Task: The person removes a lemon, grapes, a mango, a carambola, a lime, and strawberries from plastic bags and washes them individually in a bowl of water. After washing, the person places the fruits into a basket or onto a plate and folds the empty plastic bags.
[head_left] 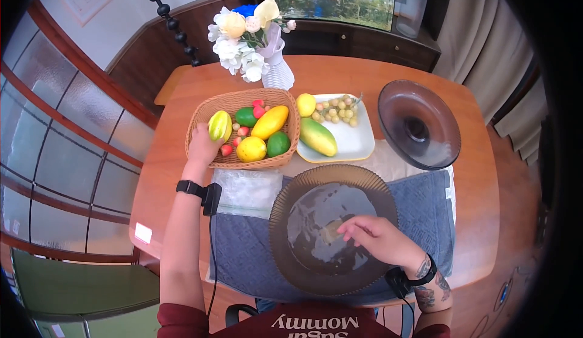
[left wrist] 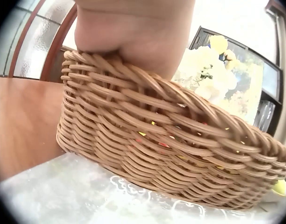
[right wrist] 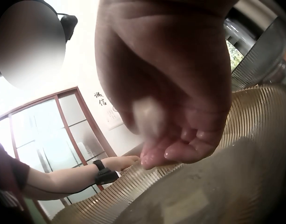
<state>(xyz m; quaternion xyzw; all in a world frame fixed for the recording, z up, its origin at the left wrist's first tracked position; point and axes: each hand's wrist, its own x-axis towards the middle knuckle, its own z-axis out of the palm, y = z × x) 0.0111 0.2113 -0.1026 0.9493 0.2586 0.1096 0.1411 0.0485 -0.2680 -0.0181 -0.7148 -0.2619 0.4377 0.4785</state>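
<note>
In the head view my left hand [head_left: 203,146] reaches over the left rim of the wicker basket [head_left: 290,133], its fingers round the side of a yellow-green star fruit [head_left: 220,126]. The left wrist view shows that hand [left wrist: 133,37] above the basket wall [left wrist: 147,126]; the fruit in it is hidden there. Over a ribbed brown glass bowl [head_left: 283,216] with water hangs my right hand [head_left: 382,239], fingers curled. Wet fingertips show in the right wrist view, and a pale blurred shape [right wrist: 150,116] lies by the palm of this hand [right wrist: 166,79]; what it is I cannot tell.
A mango [head_left: 270,122], lemons and small red fruits lie in the basket. Right of it, a white tray [head_left: 358,147] holds grapes, a lemon and a green mango. A dark glass dish [head_left: 446,125] stands farther right; a flower vase [head_left: 278,68] is behind. A blue towel [head_left: 425,207] lies underneath.
</note>
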